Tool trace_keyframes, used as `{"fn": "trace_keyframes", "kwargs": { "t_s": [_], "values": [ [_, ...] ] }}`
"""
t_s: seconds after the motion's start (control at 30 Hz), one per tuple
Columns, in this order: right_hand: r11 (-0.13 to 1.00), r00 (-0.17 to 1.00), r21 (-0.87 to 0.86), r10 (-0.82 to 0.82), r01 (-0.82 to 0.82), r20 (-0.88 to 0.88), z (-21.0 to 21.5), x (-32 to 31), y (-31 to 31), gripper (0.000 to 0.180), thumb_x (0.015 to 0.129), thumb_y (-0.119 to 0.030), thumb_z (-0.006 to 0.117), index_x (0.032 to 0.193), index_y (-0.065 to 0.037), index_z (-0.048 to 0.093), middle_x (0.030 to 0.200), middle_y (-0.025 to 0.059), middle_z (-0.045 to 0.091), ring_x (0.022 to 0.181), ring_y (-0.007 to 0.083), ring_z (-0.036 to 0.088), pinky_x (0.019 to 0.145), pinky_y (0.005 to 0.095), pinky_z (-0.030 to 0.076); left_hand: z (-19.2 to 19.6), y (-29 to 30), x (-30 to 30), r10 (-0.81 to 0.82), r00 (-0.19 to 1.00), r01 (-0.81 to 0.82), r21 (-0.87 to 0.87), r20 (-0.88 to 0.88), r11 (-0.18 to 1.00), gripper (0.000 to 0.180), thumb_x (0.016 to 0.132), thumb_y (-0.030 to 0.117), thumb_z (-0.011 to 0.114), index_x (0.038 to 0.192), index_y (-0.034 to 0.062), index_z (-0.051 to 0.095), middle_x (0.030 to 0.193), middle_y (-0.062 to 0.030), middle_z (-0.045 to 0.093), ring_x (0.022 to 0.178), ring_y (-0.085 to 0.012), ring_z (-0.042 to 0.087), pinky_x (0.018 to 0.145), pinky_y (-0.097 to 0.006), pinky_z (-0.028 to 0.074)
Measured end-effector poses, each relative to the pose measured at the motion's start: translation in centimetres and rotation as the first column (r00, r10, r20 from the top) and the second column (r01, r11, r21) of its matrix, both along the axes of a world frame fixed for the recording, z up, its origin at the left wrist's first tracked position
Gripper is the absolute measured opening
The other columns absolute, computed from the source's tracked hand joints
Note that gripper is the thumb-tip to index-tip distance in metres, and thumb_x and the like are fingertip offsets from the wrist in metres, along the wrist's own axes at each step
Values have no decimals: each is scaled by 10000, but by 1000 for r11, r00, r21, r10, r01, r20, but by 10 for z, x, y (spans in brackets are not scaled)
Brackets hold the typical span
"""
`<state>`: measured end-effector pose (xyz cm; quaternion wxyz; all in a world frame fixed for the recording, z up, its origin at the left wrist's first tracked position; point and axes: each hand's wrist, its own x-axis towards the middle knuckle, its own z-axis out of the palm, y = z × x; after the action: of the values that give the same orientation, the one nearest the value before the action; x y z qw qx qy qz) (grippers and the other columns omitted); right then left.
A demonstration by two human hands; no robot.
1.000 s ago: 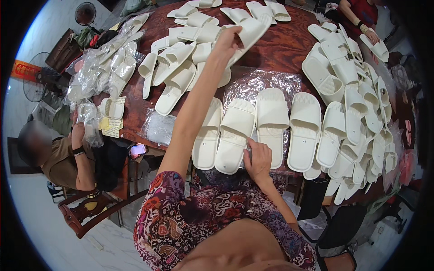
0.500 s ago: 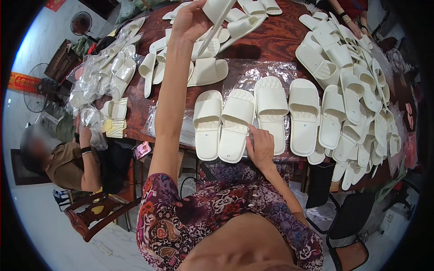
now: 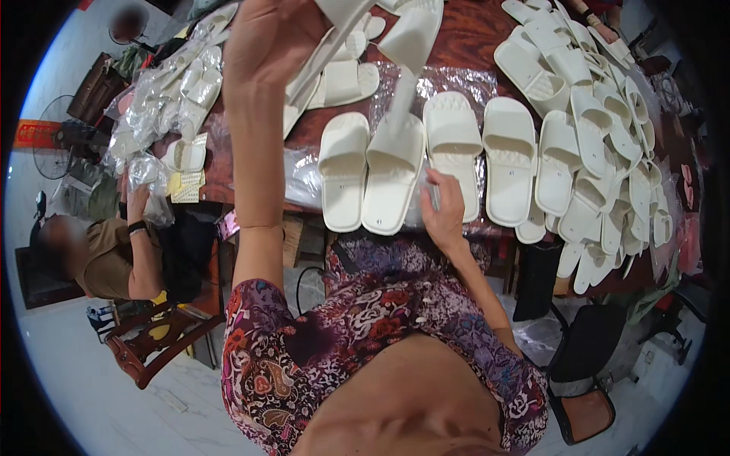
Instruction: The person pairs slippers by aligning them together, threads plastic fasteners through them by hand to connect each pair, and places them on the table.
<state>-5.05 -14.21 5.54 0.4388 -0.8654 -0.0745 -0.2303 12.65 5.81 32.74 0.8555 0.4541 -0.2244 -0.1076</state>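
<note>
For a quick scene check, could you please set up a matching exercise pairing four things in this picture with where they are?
Things:
1. left hand
2. right hand
3. chair
4. heap of slippers

Places:
A. on the floor at the lower left, beside a seated person
B. raised high, holding a white slipper
C. piled along the right side of the table
D. at the near table edge, on clear plastic wrap beside a row of slippers

Pairs: 1-B, 2-D, 3-A, 4-C
</note>
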Motion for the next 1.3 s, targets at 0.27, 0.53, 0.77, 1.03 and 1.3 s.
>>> {"fn": "trace_keyframes", "kwargs": {
  "t_s": [0.27, 0.53, 0.77, 1.03, 1.3],
  "values": [
    [959, 998, 274, -60, 67, -34, 31, 2, -8, 301, 939, -57, 622, 1231, 11, 602, 1000, 134, 625, 921, 241, 622, 827, 351, 504, -37, 8, -74, 192, 981, -187, 154, -16, 970, 421, 1014, 254, 581, 1320, -33, 542, 1158, -99, 680, 1108, -221, 656, 955, -376, 520],
    [836, 995, 542, -42, 87, -95, 24, 0, -22, 300, 1042, -150, 537, 1295, 9, 561, 1140, 92, 638, 1025, 147, 594, 898, 301, 478, -139, -82, -136, 195, 965, -168, 156, -177, 973, 444, 974, 97, 615, 1365, -41, 456, 1150, -98, 651, 988, -128, 633, 842, -261, 517],
    [761, 973, 609, -144, 225, -179, 13, -14, -45, 368, 1063, -183, 509, 1353, 39, 465, 1263, 131, 550, 1095, 158, 550, 938, 298, 471, -233, -110, -152, 239, 971, -214, 417, -8, 883, 316, 943, 100, 639, 1211, -24, 526, 1036, -128, 669, 919, -171, 650, 785, -317, 513],
    [808, 940, 484, -259, 337, -222, -5, -13, -56, 387, 1021, -137, 571, 1368, 9, 482, 1269, 117, 512, 1132, 162, 510, 952, 306, 442, -233, -92, -154, 137, 971, -226, 572, 195, 788, 342, 940, 91, 648, 1260, -10, 583, 1029, -79, 682, 949, -130, 642, 843, -272, 513],
    [930, 955, 218, -284, 297, -87, 47, 6, -55, 296, 971, -112, 610, 1247, -5, 598, 1193, 128, 566, 1105, 232, 562, 918, 342, 453, -218, -3, -128, 392, 840, -537, 679, 375, 501, 206, 916, 34, 636, 1115, 18, 688, 949, -124, 709, 825, -199, 686, 756, -312, 540]
  ]
}}
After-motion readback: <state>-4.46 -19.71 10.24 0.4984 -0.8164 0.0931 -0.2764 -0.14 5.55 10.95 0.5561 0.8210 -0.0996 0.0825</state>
